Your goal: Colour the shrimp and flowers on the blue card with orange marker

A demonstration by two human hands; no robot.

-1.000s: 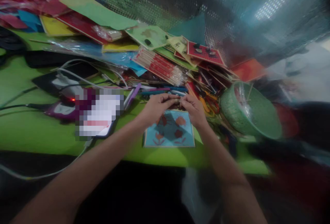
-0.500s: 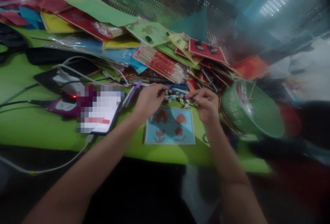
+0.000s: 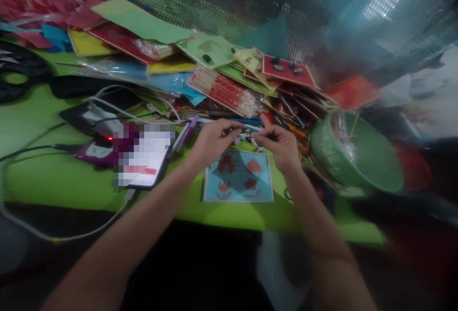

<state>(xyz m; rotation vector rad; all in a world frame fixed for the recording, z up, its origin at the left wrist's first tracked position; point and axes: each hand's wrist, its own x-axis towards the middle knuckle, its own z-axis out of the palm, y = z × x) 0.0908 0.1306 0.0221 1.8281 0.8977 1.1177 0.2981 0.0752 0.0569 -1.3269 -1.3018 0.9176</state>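
Both hands are above a small heap of black, white and pale bits [image 3: 246, 135], just behind a blue card [image 3: 238, 177] that carries red-orange flower shapes. My left hand [image 3: 219, 140] is at the heap's left side, its thumb and fingers curled together. At the right side, my right hand [image 3: 281, 145] pinches with thumb and forefinger. Anything between the fingers of either hand is too small or hidden to name. Part of the heap is covered by the fingers.
A phone [image 3: 148, 156] and a purple power strip [image 3: 96, 151] with cables are at left. Beside the phone lies a purple pen [image 3: 188, 129]. Packed wooden sticks [image 3: 222, 89] and coloured cards are piled behind. At right is a green basket [image 3: 375, 158].
My left hand has shifted slightly right and down, its fingers now curled over the heap's left part. My right hand stays pinched. The whole view has moved a little.
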